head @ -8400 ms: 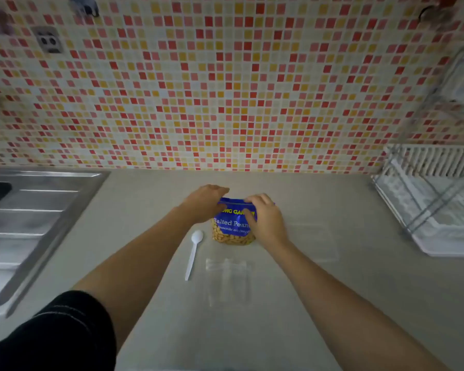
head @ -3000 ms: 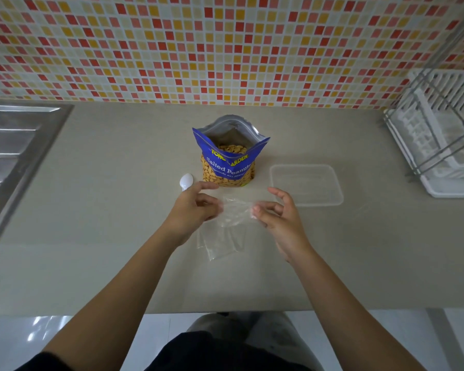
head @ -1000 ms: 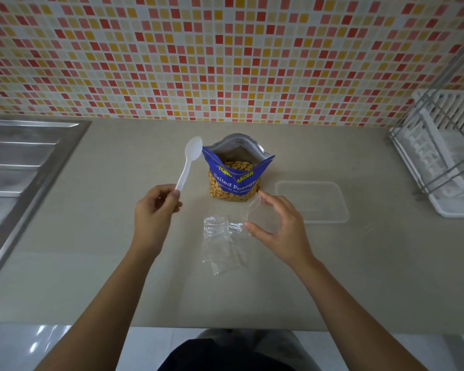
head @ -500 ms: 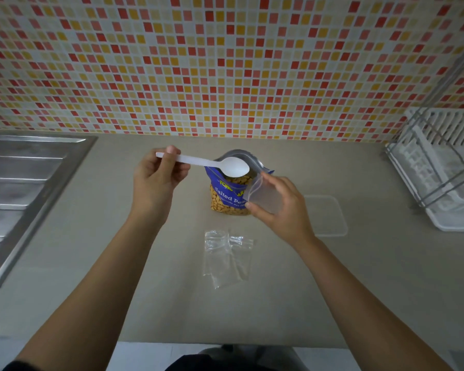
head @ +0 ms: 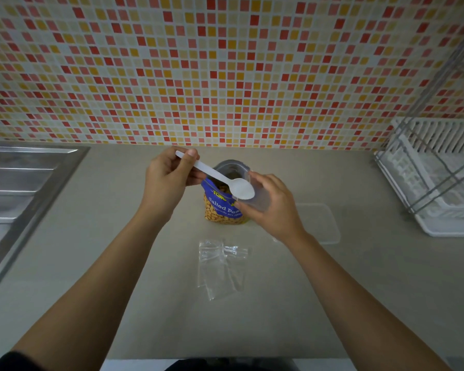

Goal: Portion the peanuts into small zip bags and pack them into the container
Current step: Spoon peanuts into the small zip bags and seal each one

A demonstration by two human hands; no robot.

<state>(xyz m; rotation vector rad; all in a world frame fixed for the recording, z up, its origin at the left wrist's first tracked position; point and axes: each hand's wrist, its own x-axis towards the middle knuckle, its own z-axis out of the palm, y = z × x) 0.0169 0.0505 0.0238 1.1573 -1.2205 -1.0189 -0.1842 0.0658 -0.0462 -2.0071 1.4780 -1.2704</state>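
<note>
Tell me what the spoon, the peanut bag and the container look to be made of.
The spoon looks like white plastic: thin, one piece, dull even sheen. The peanut bag is glossy printed film, probably plastic, with a silvery foil-like lining at its open mouth. The container seems clear plastic, slightly frosted; the counter shows through it.

White plastic spoon [head: 217,176]; clear glossy zip bags [head: 220,266]; brushed metal sink [head: 24,183]; matt countertop [head: 91,263].

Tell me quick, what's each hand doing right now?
Left hand: holding the white spoon.
Right hand: holding a small clear zip bag.
</note>
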